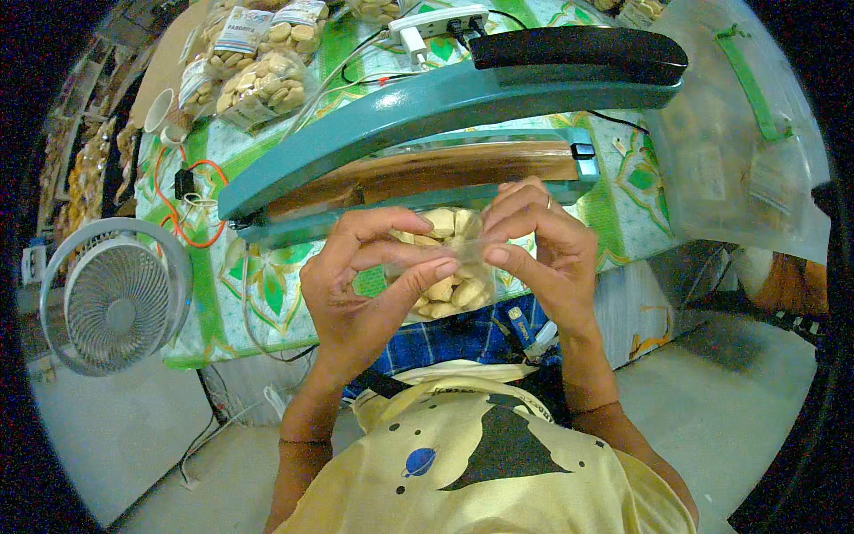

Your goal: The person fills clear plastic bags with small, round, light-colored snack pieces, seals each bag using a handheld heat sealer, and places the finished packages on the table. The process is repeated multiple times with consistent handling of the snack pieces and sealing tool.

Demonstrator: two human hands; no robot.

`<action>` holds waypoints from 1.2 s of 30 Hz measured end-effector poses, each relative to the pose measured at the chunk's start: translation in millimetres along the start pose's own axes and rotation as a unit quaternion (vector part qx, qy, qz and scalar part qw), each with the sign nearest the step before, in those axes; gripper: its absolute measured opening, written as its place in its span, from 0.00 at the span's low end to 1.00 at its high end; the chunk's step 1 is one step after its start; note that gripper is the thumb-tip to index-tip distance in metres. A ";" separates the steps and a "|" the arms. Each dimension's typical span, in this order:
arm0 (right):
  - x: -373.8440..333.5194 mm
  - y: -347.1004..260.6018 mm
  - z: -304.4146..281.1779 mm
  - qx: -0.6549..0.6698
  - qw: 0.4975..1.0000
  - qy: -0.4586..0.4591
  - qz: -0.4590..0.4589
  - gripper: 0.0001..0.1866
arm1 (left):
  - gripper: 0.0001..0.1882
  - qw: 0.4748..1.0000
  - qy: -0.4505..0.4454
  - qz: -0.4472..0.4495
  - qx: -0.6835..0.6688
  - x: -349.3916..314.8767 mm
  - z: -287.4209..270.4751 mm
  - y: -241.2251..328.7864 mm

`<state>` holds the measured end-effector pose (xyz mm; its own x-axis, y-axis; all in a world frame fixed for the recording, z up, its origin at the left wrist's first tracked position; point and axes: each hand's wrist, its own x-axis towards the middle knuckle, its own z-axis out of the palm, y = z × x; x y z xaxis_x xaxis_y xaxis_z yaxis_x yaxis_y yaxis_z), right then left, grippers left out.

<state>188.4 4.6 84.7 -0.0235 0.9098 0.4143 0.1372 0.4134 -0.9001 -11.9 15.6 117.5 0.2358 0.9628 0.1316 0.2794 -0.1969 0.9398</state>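
Green-and-white patterned cloth [640,191] covers the desk [213,307] on my feed, and on it sits a teal sealer [382,125], its black-handled arm raised off the base; I take my bearings from that. Left of the sealer I have a round grey fan [120,303], then a black adapter [184,184] joined to an orange cord just off its left end. Behind its left part lie packed clear bags of biscuits [262,84], labels showing. Just in front of the sealer, my left hand [356,285] has its grip closed on the upper part of a clear bag [467,292], pinched between thumb and fingers. That bag, holding pale biscuits [440,310], is in front of the sealer's middle, between both hands. Behind the sealer I make out a white power strip [436,22] with plugs in it. My right hand [560,258] pinches the bag's other side, grip closed too. Right of the sealer stands a large translucent plastic container [738,169].
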 end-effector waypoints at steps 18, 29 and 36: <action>4.4 -8.1 -3.3 -0.076 0.996 -0.049 -0.016 0.09 | 0.11 0.983 0.097 0.152 0.044 -5.7 -7.7 -28.0; 4.8 -2.7 8.3 -0.122 0.987 -0.064 -0.080 0.12 | 0.08 0.972 0.057 0.186 0.128 2.8 -0.2 -27.4; 9.0 -5.2 12.4 -0.228 0.949 -0.041 -0.213 0.09 | 0.05 0.930 0.109 0.263 0.234 -1.6 -0.9 -30.4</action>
<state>175.2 11.1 91.5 -0.2476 0.6713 0.6986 0.5111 0.7030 -0.4944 -21.6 20.2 89.0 0.2740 0.7157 0.6424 0.5658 -0.6601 0.4941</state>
